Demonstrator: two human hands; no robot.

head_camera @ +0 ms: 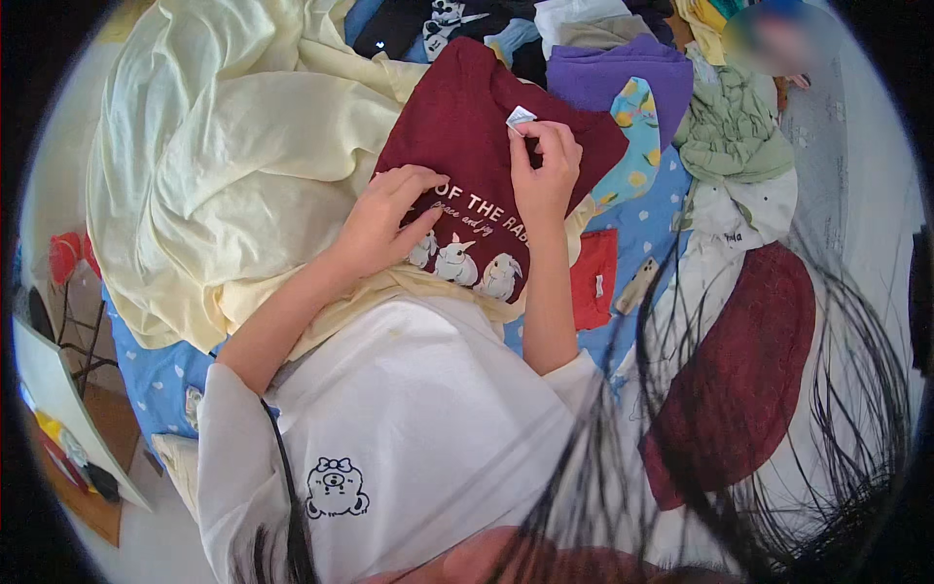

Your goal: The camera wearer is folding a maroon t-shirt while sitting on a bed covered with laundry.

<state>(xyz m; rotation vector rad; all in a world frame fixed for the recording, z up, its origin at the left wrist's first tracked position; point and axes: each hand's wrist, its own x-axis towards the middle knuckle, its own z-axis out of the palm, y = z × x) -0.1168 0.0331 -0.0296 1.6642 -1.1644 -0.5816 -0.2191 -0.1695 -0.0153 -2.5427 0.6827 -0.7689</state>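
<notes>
In front of me lies a maroon garment (467,124) with printed white lettering and several printed white rabbits, resting partly on cream fabric. My right hand (546,164) pinches a small white label (521,117) between thumb and fingertips, near the upper right of the garment. My left hand (394,212) rests on the garment's left part, over the start of the lettering, its thumb and fingers apart. Whether any cloth is caught under the left fingers is hidden.
Cream satiny fabric (241,146) is heaped on the left. Folded purple cloth (613,66), a lemon-patterned blue cloth (635,139), a red cloth (592,277) and a phone-like object (637,286) are to the right, with green clothing (730,131) and another maroon cloth (744,379) beyond.
</notes>
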